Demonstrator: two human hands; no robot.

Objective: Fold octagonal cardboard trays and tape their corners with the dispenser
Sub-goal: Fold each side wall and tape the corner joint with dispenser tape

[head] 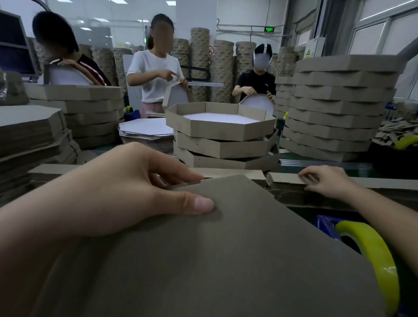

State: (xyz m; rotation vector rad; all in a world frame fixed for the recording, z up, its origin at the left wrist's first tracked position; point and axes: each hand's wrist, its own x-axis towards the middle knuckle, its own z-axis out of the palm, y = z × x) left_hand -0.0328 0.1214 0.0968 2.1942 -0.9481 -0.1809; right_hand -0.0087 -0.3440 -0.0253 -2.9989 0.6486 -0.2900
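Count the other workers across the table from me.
3. A worker in a striped sleeve at far left, a worker in a white shirt left of centre, and a worker in a black shirt right of centre. The cardboard stacks may hide more.

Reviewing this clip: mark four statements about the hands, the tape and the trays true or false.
1. The left hand grips a flat cardboard sheet, thumb on top. True.
2. The right hand holds the tape roll. False: it reaches to the cardboard strips beyond the sheet; the yellow tape roll sits nearer, beside the forearm.
3. The top tray of the central stack is folded, white inside. True.
4. Nobody else is in view. False: three people stand across the table, handling cardboard.
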